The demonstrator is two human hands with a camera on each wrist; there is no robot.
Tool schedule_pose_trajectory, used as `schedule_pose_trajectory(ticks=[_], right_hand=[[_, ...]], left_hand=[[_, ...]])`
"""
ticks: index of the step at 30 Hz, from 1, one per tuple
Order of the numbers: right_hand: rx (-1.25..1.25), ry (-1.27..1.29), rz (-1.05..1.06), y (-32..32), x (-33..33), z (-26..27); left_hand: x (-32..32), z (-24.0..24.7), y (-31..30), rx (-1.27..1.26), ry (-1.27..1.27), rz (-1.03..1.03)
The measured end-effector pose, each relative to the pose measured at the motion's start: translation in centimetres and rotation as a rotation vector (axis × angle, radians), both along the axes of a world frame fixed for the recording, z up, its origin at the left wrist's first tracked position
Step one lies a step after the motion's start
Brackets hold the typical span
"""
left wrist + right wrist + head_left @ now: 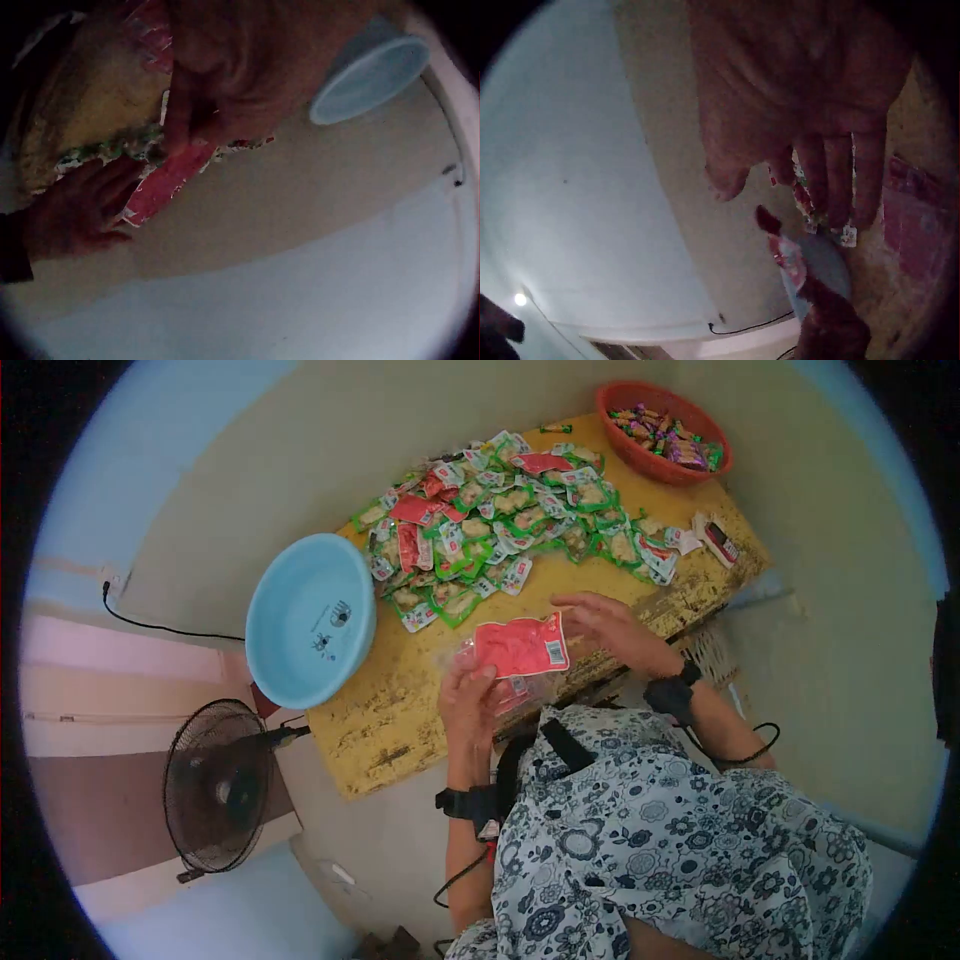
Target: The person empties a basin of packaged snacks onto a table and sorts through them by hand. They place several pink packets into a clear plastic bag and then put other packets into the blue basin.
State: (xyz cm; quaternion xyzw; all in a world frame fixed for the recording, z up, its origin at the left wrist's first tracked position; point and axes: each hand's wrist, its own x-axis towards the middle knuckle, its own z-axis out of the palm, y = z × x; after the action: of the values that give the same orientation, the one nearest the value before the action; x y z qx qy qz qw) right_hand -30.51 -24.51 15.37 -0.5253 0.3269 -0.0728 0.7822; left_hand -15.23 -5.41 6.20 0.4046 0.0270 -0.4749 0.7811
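floral clothing [680, 830] is seen nearest the camera. beyond it, a red packet [520, 647] is pinched by the left hand [468, 705] over the yellow table [375, 745]; the right hand [622, 637] is held open and released, just beside the packet.

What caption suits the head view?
Left hand pinching a red barcoded packet, right hand open beside it, near heaped green and red packets.

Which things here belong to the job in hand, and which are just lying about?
Likely in the job: red packet, left hand holding it, heaped packets.
Likely just lying about: phone, fan.
Role unclear: blue basin, red basket.
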Motion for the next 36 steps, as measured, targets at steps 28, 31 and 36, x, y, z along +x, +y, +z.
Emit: schedule_pose_trajectory(ticks=[28,31,36], right_hand=[[-0.163,0.250,-0.118,-1.7,-5.7,-12.7],[-0.153,0.254,-0.103,-1.2,-4.7,-11.4],[-0.152,0.224,-0.028,-0.1,-2.0,-10.5]], left_hand=[[-2.1,-5.4,-5.5,0.605,-1.444,-0.475],[-2.2,-4.8,-4.9,0.593,-1.457,-0.481],[-2.3,-2.1,-4.1,0.560,-1.471,-0.475]])
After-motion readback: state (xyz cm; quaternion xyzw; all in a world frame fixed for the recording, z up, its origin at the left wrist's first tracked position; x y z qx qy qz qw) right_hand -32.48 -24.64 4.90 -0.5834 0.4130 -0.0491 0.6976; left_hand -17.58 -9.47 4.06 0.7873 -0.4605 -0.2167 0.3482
